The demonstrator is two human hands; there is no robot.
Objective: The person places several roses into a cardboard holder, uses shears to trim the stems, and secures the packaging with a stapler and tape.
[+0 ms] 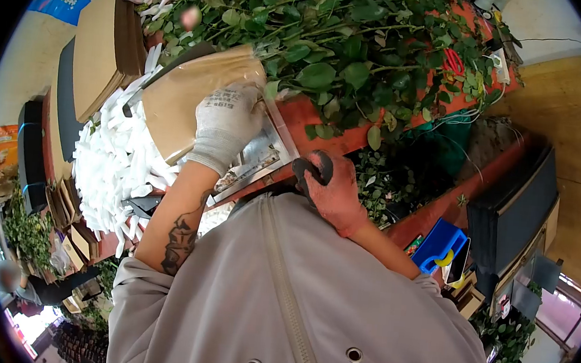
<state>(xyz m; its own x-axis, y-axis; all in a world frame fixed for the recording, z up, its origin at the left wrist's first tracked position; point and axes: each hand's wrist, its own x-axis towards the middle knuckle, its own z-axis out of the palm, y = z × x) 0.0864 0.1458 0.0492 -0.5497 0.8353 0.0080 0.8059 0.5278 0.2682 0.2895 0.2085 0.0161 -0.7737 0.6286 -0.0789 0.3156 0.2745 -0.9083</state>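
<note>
My left hand (228,122), in a white knit glove with dark print, lies over a brown paper wrapper (172,112) with shiny clear film. Its fingers curl at the wrapper's right edge, with the tips hidden. My right hand (331,188), in a red glove with black palm and fingertips, is closed near my jacket front, and nothing shows in it. Beneath the left hand sits a metal-edged tray (265,155). Leafy rose stems (330,40) cover the table just beyond both hands, with one pale pink bloom (190,18) at the left.
White foam-like sleeves (116,159) pile up at the left, beside stacked brown cardboard sheets (102,47). Red-handled scissors (454,61) lie among the leaves. A blue tape dispenser (440,246) and black boards (513,208) are at the right. Another person (19,286) is at the lower left.
</note>
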